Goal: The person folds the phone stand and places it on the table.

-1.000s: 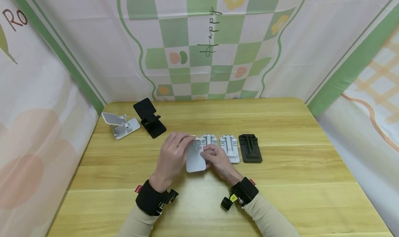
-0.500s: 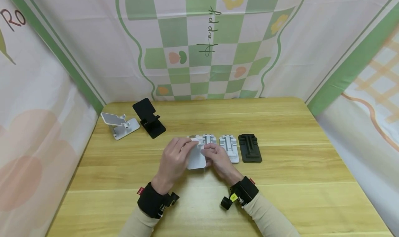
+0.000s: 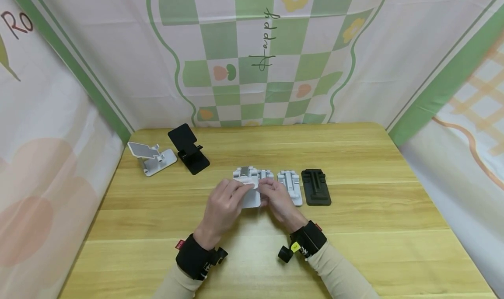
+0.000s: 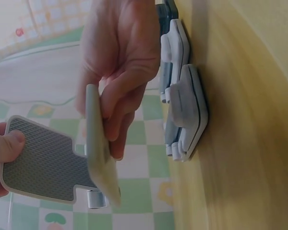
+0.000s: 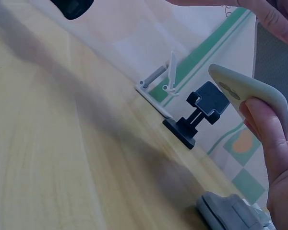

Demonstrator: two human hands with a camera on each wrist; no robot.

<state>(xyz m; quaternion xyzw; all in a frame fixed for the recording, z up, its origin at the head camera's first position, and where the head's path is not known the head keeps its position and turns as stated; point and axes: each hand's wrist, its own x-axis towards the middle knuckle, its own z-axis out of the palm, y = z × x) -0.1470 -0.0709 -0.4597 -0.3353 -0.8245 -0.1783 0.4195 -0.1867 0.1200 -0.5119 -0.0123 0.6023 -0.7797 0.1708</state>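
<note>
Both hands hold a white folding phone stand [image 3: 251,200], raised off the table and partly unfolded. The left hand [image 3: 221,206] pinches its grey-padded rest plate [image 4: 43,165] between thumb and fingers, as the left wrist view shows. My right hand [image 3: 280,203] grips the smooth white base [image 5: 252,88], thumb on one face and fingers on the other. In the left wrist view the two plates stand at an angle, joined at a hinge. Just beyond the right hand lie two folded white phone stands [image 3: 290,186] and a folded black one [image 3: 316,187].
At the back left of the wooden table [image 3: 374,211], an unfolded white phone stand [image 3: 159,161] and an unfolded black phone stand [image 3: 189,148] stand side by side. Patterned cloth [image 3: 252,89] hangs behind the table's back edge and along both sides.
My left hand has tilted the rest plate upward and away from the base, so its grey pad now shows at the top. The right hand has stayed nearly still, keeping its grip.
</note>
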